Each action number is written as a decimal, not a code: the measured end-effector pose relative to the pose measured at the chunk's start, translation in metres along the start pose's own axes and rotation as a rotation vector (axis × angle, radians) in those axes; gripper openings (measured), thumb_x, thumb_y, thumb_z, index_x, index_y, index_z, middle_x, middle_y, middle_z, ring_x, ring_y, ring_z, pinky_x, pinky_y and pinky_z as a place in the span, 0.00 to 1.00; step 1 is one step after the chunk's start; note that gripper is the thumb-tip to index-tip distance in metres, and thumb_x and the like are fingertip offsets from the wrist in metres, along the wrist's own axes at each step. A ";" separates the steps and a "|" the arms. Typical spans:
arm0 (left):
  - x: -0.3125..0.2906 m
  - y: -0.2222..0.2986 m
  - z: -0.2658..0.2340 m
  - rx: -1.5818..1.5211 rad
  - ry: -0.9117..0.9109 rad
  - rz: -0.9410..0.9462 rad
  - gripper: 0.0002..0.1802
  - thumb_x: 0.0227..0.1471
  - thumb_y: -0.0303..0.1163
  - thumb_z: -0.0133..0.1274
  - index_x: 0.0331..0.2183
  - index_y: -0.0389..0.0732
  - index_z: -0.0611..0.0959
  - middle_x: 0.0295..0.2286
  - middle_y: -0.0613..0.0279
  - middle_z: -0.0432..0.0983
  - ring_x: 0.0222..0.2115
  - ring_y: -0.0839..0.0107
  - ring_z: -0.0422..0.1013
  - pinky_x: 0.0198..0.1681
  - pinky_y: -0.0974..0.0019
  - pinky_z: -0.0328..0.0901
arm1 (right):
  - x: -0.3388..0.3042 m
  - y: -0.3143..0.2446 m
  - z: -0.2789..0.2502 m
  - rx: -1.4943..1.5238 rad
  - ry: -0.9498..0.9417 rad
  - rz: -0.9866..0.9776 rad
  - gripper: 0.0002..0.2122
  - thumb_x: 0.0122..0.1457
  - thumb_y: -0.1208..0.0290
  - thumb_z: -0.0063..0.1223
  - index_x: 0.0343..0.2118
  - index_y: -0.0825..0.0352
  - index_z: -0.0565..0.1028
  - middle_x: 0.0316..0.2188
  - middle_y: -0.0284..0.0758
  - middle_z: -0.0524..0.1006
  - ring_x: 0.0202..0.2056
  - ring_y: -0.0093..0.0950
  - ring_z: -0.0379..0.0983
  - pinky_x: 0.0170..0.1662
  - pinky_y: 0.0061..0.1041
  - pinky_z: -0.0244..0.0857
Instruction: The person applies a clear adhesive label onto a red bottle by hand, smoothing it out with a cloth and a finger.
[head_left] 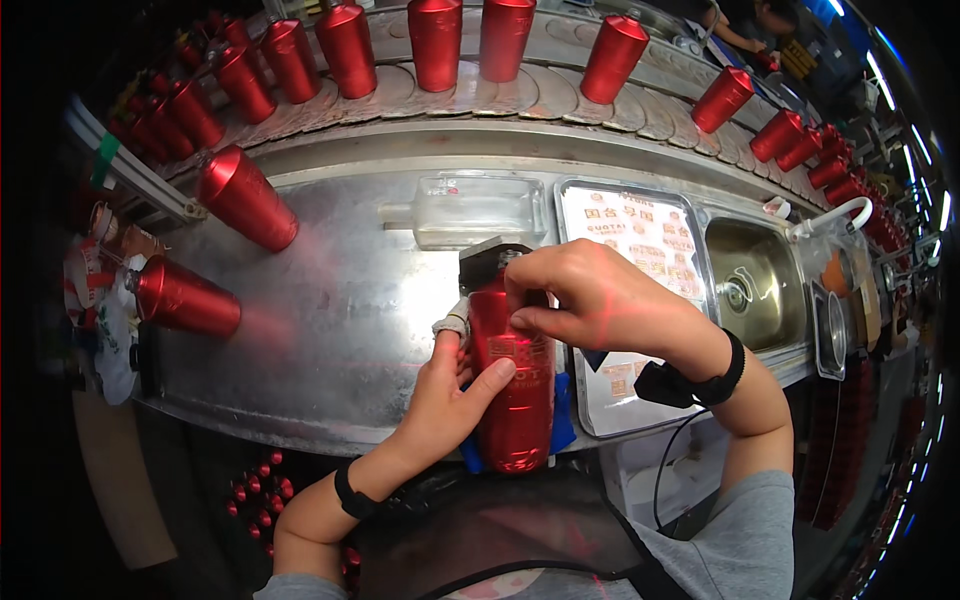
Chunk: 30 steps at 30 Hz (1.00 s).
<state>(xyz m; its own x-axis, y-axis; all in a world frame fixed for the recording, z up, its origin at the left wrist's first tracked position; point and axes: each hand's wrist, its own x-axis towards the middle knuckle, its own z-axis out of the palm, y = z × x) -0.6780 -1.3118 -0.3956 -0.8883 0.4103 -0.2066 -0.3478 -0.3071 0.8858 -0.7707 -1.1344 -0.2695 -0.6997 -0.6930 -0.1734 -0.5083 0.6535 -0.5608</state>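
A glossy red bottle (515,410) with gold printing lies in front of me, its neck pointing away, at the front edge of the metal bench. My left hand (445,395) grips its left side, the thumb on the printed face. A whitish wrap (453,318) covers the tip of the left index finger. My right hand (590,300) is closed over the bottle's shoulder, thumb and curled fingers drawn together; what they pinch, if anything, is hidden. Behind the neck sits a dark grey angled block (484,266). Blue material (562,420) shows under the bottle's base.
Two red bottles (245,198) (190,297) stand on the bench's left. A conveyor (400,108) carrying several more curves across the back. A clear glass bottle (478,215) lies ahead, beside a tray (650,425) with printed label sheets. To the right are a sink (750,265) and white faucet (835,215).
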 end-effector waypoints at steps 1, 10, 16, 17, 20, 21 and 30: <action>0.000 0.001 0.000 -0.013 -0.005 -0.002 0.35 0.57 0.32 0.55 0.59 0.33 0.56 0.53 0.48 0.65 0.53 0.65 0.66 0.56 0.61 0.62 | -0.001 0.001 0.001 -0.005 0.007 0.005 0.07 0.49 0.74 0.59 0.30 0.68 0.74 0.26 0.40 0.75 0.27 0.39 0.73 0.29 0.32 0.66; -0.003 0.007 -0.005 0.017 -0.040 0.003 0.37 0.59 0.33 0.53 0.61 0.33 0.52 0.54 0.51 0.64 0.54 0.66 0.64 0.58 0.62 0.59 | -0.029 0.017 0.047 0.524 0.537 0.439 0.06 0.57 0.72 0.58 0.31 0.68 0.73 0.21 0.28 0.72 0.24 0.15 0.66 0.27 0.17 0.60; 0.003 0.012 -0.014 -0.072 -0.069 -0.044 0.35 0.58 0.33 0.54 0.59 0.33 0.55 0.54 0.51 0.63 0.55 0.67 0.63 0.59 0.62 0.58 | -0.064 0.005 0.096 0.934 0.478 0.626 0.17 0.55 0.70 0.62 0.42 0.67 0.66 0.29 0.27 0.68 0.23 0.07 0.61 0.26 0.08 0.56; 0.003 0.012 -0.013 -0.060 -0.079 -0.069 0.35 0.58 0.33 0.54 0.59 0.33 0.55 0.54 0.51 0.63 0.55 0.67 0.63 0.59 0.62 0.58 | -0.066 0.004 0.101 0.956 0.490 0.610 0.19 0.54 0.71 0.64 0.42 0.67 0.65 0.29 0.27 0.67 0.23 0.07 0.60 0.25 0.08 0.56; 0.005 0.011 -0.011 -0.066 -0.065 -0.055 0.34 0.57 0.32 0.55 0.58 0.34 0.57 0.54 0.51 0.62 0.56 0.67 0.62 0.59 0.62 0.58 | -0.066 0.006 0.107 1.009 0.519 0.581 0.24 0.50 0.72 0.67 0.44 0.66 0.62 0.29 0.26 0.66 0.22 0.07 0.58 0.25 0.07 0.54; 0.005 0.011 -0.012 -0.072 -0.073 -0.058 0.34 0.57 0.32 0.55 0.58 0.34 0.56 0.54 0.51 0.62 0.56 0.67 0.62 0.59 0.62 0.58 | -0.065 0.006 0.106 1.022 0.509 0.573 0.24 0.50 0.72 0.67 0.43 0.66 0.62 0.29 0.26 0.66 0.22 0.07 0.58 0.25 0.07 0.55; 0.004 0.014 -0.012 -0.087 -0.098 -0.069 0.39 0.54 0.32 0.58 0.59 0.34 0.55 0.55 0.49 0.61 0.57 0.64 0.61 0.61 0.59 0.56 | -0.045 0.006 0.079 0.986 0.555 0.564 0.18 0.52 0.72 0.65 0.39 0.67 0.64 0.30 0.28 0.66 0.24 0.07 0.60 0.26 0.08 0.59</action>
<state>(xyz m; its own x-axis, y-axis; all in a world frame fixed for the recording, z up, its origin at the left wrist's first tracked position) -0.6903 -1.3251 -0.3893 -0.8292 0.5134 -0.2208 -0.4359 -0.3468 0.8305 -0.7028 -1.1239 -0.3290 -0.9342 -0.0159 -0.3563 0.3504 0.1462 -0.9251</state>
